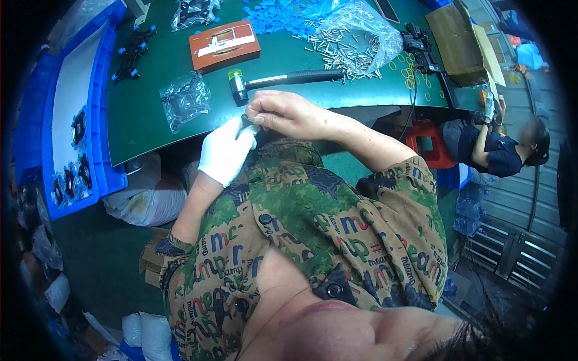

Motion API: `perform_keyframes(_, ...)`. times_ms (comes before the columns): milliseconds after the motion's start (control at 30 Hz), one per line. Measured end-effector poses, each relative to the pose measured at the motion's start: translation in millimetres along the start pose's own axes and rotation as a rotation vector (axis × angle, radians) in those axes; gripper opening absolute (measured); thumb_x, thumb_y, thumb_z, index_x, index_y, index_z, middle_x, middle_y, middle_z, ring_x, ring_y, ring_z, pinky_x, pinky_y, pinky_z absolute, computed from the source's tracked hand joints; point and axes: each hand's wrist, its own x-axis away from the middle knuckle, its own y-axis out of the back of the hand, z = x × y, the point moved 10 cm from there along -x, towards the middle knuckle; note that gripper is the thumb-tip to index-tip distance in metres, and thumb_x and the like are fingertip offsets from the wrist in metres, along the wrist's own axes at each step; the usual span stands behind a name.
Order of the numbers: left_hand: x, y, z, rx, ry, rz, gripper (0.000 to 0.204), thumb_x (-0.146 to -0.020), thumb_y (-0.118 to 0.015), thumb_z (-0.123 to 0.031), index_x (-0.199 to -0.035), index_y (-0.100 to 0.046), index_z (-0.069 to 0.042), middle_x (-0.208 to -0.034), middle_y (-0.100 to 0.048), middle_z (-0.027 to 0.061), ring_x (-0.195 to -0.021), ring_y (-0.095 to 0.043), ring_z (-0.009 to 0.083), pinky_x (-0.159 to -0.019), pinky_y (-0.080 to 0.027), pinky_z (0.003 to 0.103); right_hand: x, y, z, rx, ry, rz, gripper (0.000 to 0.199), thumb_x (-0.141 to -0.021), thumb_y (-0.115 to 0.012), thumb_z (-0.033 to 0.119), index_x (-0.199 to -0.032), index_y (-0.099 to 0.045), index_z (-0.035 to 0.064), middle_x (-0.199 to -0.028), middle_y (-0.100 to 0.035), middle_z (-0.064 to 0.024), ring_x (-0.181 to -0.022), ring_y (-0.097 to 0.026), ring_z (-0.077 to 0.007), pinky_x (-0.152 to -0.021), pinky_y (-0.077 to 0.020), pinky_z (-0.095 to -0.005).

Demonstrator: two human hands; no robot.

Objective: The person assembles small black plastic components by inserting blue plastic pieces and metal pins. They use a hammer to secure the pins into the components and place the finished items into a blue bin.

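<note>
My left hand (225, 151), in a white glove, and my bare right hand (288, 114) meet at the near edge of the green table (144, 123). Between their fingertips a small dark part (245, 120) shows; its kind is too small to make out. Both hands are closed, thumb against fingers. Just beyond them lies a mallet (289, 78) with a black handle and a green-and-black head. A clear plastic bag (185, 101) with dark parts inside lies to the left of the mallet.
An orange-brown box (224, 46) stands behind the mallet. Metal pins (346, 51) spill from a plastic bag, beside blue pieces (274, 18) and yellow rings (409, 75). A blue crate (102, 120) flanks the left side. A cardboard box (460, 45) and a co-worker (497, 150) are at right.
</note>
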Motion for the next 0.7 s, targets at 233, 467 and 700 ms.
perform_keyframes(233, 0.3, 1.2, -7.1, -0.024, -0.015, 0.007, 0.022, -0.098, -0.059, -0.021, -0.109, -0.066, -0.003, -0.085, -0.071, 0.0145, -0.076, -0.069, 0.0254, -0.068, -0.053, 0.036, 3.3, -4.6, 10.8, 0.224, 0.041, -0.16, 0.012, -0.098, -0.06, 0.014, -0.101, -0.06, 0.0032, -0.093, -0.058, -0.0134, -0.088, -0.062, -0.0343, -0.077, -0.0511, -0.0425)
perform_keyframes(467, 12.6, -13.8, 18.7, 0.23, 0.195, 0.174, 0.026, -0.102, -0.057, -0.021, -0.114, -0.068, -0.001, -0.082, -0.069, 0.0051, -0.069, -0.063, 0.0114, -0.067, -0.051, 0.027, 3.4, -11.4, 0.8, 0.222, 0.022, -0.086, 0.018, -0.096, -0.062, 0.014, -0.113, -0.064, 0.0078, -0.094, -0.058, -0.0116, -0.087, -0.064, -0.0327, -0.074, -0.0527, -0.043)
perform_keyframes(700, 25.9, -23.5, 24.4, 0.472, 0.236, 0.271, 0.028, -0.104, -0.055, -0.02, -0.119, -0.068, 0.0, -0.082, -0.066, 0.0034, -0.069, -0.059, 0.0091, -0.067, -0.05, 0.024, 12.1, -27.9, 2.4, 0.451, 0.224, 0.018, 0.032, -0.089, -0.065, 0.011, -0.122, -0.064, 0.0124, -0.098, -0.061, -0.0078, -0.089, -0.065, -0.0286, -0.075, -0.0505, -0.0414)
